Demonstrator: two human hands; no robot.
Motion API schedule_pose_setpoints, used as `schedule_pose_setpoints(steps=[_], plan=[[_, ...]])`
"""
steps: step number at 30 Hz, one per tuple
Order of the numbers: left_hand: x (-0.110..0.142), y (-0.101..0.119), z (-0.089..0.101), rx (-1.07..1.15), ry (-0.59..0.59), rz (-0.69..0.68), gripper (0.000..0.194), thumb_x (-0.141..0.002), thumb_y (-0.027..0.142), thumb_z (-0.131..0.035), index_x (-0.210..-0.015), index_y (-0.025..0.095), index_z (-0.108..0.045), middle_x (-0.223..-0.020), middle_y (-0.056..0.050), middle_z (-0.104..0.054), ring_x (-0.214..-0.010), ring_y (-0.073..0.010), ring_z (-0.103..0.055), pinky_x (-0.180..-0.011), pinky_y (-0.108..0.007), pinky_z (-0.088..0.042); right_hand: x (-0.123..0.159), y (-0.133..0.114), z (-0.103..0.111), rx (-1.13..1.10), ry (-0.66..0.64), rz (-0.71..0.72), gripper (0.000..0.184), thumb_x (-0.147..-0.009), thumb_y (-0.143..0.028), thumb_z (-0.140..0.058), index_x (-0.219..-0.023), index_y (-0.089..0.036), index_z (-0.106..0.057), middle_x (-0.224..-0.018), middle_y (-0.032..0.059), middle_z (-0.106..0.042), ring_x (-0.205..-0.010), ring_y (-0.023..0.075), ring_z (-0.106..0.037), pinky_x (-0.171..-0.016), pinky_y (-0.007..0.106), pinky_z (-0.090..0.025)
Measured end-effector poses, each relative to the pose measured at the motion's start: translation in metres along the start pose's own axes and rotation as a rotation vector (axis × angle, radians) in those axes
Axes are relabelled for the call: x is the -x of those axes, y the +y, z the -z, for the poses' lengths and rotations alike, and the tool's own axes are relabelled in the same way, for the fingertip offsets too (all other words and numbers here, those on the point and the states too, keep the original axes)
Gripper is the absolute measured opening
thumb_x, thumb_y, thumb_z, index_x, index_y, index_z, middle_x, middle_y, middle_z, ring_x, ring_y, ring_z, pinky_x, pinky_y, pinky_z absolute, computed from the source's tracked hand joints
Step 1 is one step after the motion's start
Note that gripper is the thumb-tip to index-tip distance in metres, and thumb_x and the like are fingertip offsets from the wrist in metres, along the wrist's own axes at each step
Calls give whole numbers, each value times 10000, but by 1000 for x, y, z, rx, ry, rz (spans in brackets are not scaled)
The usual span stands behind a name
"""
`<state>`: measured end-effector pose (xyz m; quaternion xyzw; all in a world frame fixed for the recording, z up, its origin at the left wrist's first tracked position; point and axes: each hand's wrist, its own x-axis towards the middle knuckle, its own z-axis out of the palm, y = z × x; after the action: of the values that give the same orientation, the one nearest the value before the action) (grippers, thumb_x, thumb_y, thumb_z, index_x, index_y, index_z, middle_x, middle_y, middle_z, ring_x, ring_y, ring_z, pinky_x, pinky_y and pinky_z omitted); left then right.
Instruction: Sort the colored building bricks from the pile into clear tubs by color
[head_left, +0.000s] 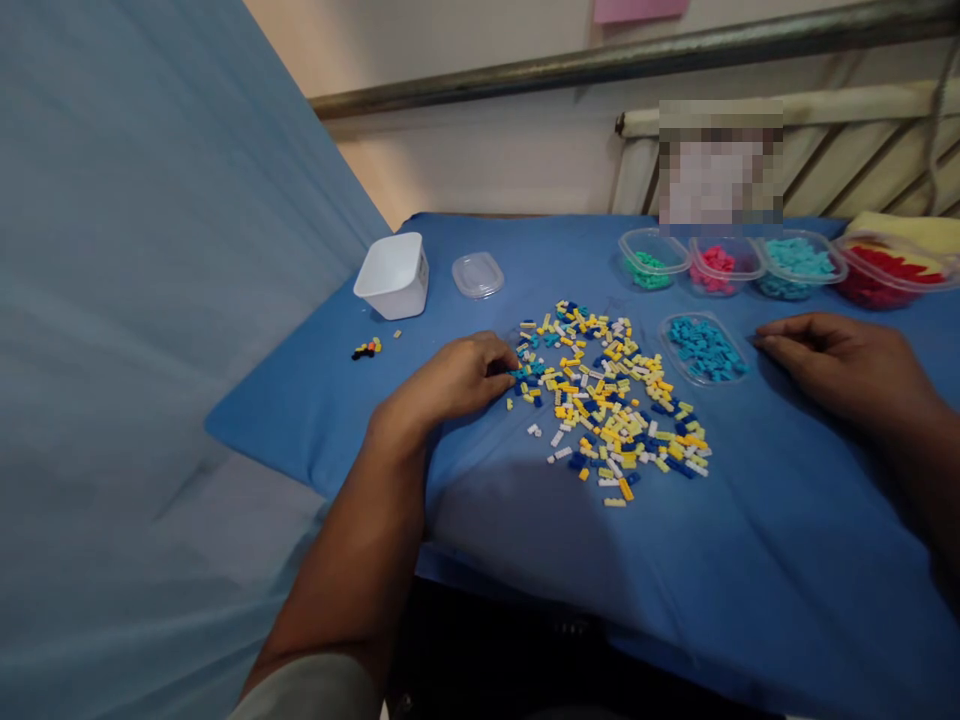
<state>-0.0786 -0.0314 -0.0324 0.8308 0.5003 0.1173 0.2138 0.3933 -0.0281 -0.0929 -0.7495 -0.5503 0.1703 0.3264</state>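
A spread-out pile of small building bricks (611, 400) in yellow, white, dark blue and teal lies on the blue cloth. My left hand (469, 375) is at the pile's left edge, with thumb and forefinger curled around teal bricks (531, 369); the exact piece between the fingertips is partly hidden. Right of the pile, a shallow clear tray (739, 375) holds teal bricks. My right hand (840, 360) rests on the cloth just beside that tray, its fingers stretched out toward it, with nothing visible in them.
A white tub (391, 280) and a clear lid (478, 275) stand at the back left, near a few loose bricks (367, 349). Clear containers with green (649, 270), pink (714, 270), light-blue (799, 262) and red pieces (889, 275) line the back right. A blue curtain (150, 300) hangs at left.
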Motion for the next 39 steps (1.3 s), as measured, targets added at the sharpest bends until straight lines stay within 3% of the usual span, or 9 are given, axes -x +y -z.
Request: schedule_pose_setpoints(steps=[10, 16, 22, 27, 34, 39], plan=[[3, 4, 2, 44, -53, 21, 153, -991, 282, -729, -1091, 201, -812, -1064, -56, -821, -919, -200, -723, -837, -324, -526, -2, 5, -1, 20, -9, 21, 338, -857, -440, -760, -1085, -242, -911, -1111, 98, -907, -1020, 324, -816, -1043, 473, -602], [-3, 2, 1, 207, 33, 34, 249, -1007, 421, -752, -1085, 189, -801, -982, -53, -796, -856, -185, -698, -794, -316, -522, -2, 0, -1, -9, -16, 23, 315, -876, -387, -777, -1103, -213, -908, -1120, 104, -904, -1024, 310, -817, -1021, 450, -596], [-19, 29, 2, 334, -30, -13, 274, -980, 436, -782, -1042, 169, -776, -893, -40, -755, -795, -162, -658, -747, -297, -513, -2, -5, -2, -81, -43, 49, 249, -895, -342, -782, -1076, -209, -889, -1088, 105, -901, -982, 280, -794, -985, 410, -617], [-62, 60, -4, 327, -92, -100, 211, -939, 361, -788, -1022, 168, -770, -870, -21, -743, -774, -142, -626, -733, -286, -480, -8, 0, -7, -119, -33, 98, 209, -899, -355, -773, -1042, -242, -875, -1069, 82, -895, -974, 281, -795, -977, 435, -643], [-148, 107, -34, 349, -150, -246, 60, -892, 152, -748, -949, 139, -763, -840, -5, -707, -756, -129, -580, -737, -301, -440, -15, 7, -13, -131, -47, 148, 206, -908, -343, -763, -1053, -266, -887, -1041, 63, -888, -927, 280, -804, -917, 427, -663], [-178, 119, -50, 263, -220, -239, 54, -863, 113, -759, -906, 146, -765, -791, 2, -692, -719, -141, -567, -721, -314, -413, -15, 9, -17, -175, -30, 174, 195, -924, -340, -746, -1051, -275, -878, -1045, 57, -893, -931, 281, -814, -922, 429, -669]])
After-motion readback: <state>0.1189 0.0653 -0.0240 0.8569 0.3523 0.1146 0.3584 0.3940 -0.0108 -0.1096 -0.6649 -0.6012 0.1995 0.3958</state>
